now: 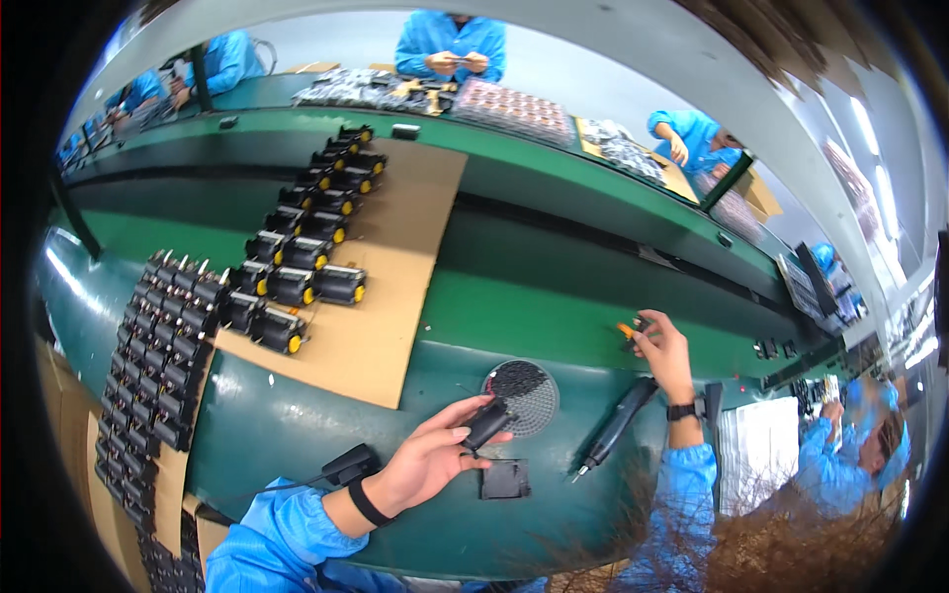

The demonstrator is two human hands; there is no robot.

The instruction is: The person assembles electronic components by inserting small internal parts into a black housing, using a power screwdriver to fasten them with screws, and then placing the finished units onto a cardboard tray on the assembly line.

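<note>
My left hand (435, 455) is closed around a small black plastic housing (486, 425), held low over the green bench. Raised to the right, my right hand (660, 346) pinches a small orange and black piece (627, 332) between its fingertips; its exact kind is unclear. Just beyond the housing lies a round grey dish (539, 407) with a pile of small black parts in it. A flat black square part (506, 479) rests on the bench near my left hand. Between my hands lies a black electric screwdriver (618, 427), its bit pointing toward me.
Rows of black units with yellow ends (341, 284) stand on a cardboard sheet (386, 336) at the left. More black units (148, 385) are packed at far left. A black device with a cord (351, 463) sits beside my left wrist. Co-workers (453, 49) work behind the raised shelf.
</note>
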